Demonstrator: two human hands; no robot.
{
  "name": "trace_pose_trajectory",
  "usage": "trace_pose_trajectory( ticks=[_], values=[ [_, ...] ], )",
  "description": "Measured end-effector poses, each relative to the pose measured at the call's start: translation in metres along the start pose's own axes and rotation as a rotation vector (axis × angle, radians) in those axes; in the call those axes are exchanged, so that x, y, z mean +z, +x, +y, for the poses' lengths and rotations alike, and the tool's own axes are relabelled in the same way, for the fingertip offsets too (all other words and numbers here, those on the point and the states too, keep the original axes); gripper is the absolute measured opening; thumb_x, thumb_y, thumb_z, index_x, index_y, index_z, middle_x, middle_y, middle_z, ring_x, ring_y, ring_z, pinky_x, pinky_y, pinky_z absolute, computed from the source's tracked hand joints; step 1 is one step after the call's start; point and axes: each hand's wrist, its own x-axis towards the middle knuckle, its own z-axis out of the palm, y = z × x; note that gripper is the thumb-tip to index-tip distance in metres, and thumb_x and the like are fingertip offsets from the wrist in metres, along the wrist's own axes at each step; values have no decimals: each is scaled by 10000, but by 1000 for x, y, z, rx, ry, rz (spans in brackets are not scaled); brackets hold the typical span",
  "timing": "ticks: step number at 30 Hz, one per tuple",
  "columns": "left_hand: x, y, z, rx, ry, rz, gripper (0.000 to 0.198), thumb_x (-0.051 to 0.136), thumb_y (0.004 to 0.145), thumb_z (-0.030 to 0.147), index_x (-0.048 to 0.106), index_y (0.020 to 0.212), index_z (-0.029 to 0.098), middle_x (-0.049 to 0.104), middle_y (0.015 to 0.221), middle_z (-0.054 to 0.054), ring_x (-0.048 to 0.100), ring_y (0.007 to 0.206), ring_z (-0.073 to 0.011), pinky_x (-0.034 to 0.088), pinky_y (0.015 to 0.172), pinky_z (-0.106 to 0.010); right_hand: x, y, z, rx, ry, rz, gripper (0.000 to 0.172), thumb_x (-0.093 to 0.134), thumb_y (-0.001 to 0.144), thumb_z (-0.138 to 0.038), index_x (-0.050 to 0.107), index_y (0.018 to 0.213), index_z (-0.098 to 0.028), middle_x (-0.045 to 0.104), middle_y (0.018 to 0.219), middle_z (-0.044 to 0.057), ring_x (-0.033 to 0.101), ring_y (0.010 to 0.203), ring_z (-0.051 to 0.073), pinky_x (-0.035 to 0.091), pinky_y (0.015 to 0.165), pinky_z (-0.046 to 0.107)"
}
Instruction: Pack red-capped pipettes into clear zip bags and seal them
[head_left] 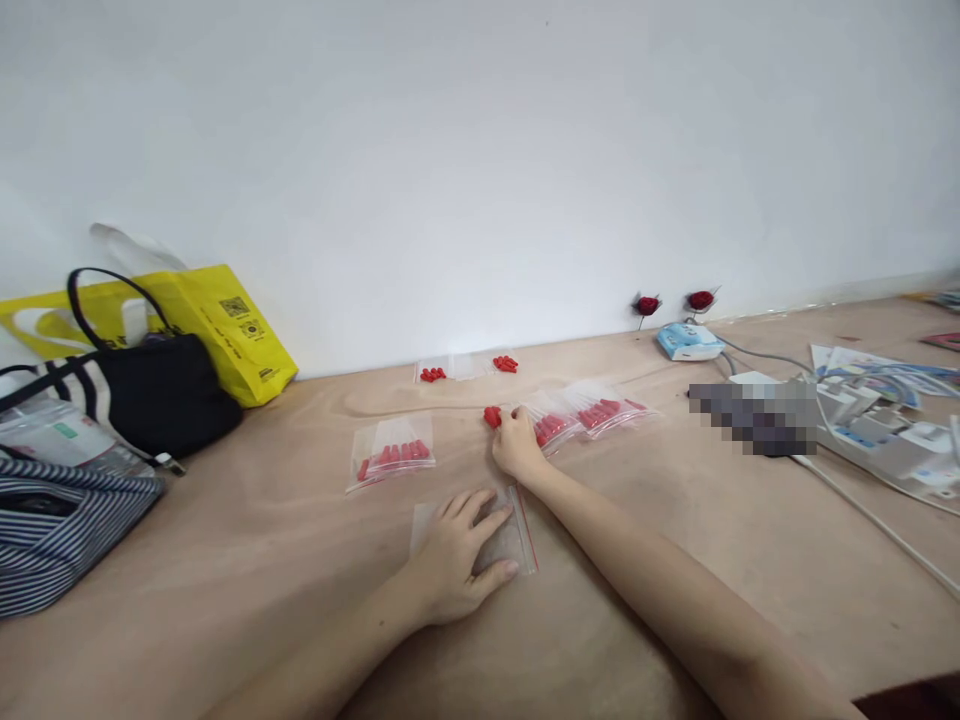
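Left hand (459,562), one: fingers spread, flat over one clear bag (519,540) on the bench (262,520), nothing gripped. Right hand (517,445), one: fingers drawn together at a red cluster (491,416) just beyond that bag; held or merely touched, cannot tell. Likely mishaps: red pieces scattered, through a loose pinch; right-side filled bags (596,412) nudged askew, through a brush of the right hand. Count: right-side filled bags, at least two, overlapping; left-side filled bags (394,453), apparently two, overlapping; rear red heaps (505,364), two; pieces per heap, too small to count; dark red roses (701,299), two.
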Motion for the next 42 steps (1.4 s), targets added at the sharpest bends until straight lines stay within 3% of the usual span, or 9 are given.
trace_pose_trajectory(
  ticks=[8,13,15,17,21,25,33,39,42],
  values=[
    [4,0,-5,26,-19,71,465,493,792,439,470,1206,229,438,1252,-101,400,1137,-278,341,932,-464,0,-2,-3,26,81,93,266,399,738,-92,560,947,-58,451,1044,200,402,1000,278,335,825,386],
    [6,1,-5,32,-35,84,481,504,782,443,461,1213,235,428,1265,-95,393,1146,-280,335,939,-466,-26,-4,4,39,194,142,212,387,771,-175,553,880,-102,526,935,144,469,928,236,366,804,370],
    [7,1,-3,18,-33,78,487,504,782,445,459,1216,230,420,1272,-99,381,1157,-282,328,943,-470,-42,-11,16,7,344,104,186,385,784,-224,525,873,-139,561,832,75,523,790,175,411,715,310],
    [7,2,0,-3,-28,70,494,504,782,446,457,1219,219,415,1274,-107,371,1163,-285,323,947,-474,-57,-24,32,-13,672,40,171,436,765,-282,480,875,-159,554,735,20,530,657,133,423,616,269],
    [8,6,6,-13,-30,64,479,471,804,447,453,1223,215,415,1272,-105,361,1169,-282,317,953,-475,-74,-55,60,133,1008,15,501,544,695,-339,313,1115,-194,468,594,-74,462,470,92,379,464,231],
    [8,7,8,-14,-39,70,428,443,830,405,448,1222,235,412,1277,-85,352,1176,-272,312,961,-474,-73,-74,68,242,1139,22,756,582,665,-358,126,1259,-251,508,688,-59,516,512,97,422,491,250],
    [10,6,7,-26,-49,64,464,452,821,426,424,1240,226,399,1292,-87,344,1184,-271,302,973,-469,-63,-76,61,290,1207,-8,688,628,603,-395,256,1161,-241,500,672,-66,524,516,90,436,486,247],
    [10,8,8,-33,-60,58,486,459,818,413,397,1255,211,399,1290,-90,347,1182,-263,294,980,-460,-62,-82,63,319,1233,-102,532,646,593,-471,383,983,-220,498,691,-54,560,572,100,476,572,286],
    [10,8,7,-29,-70,69,482,461,817,402,397,1250,201,403,1284,-91,350,1176,-260,302,975,-449,-64,-85,65,278,1217,-227,460,635,619,-480,468,938,-192,521,689,-34,552,605,99,470,640,301]
  ],
)
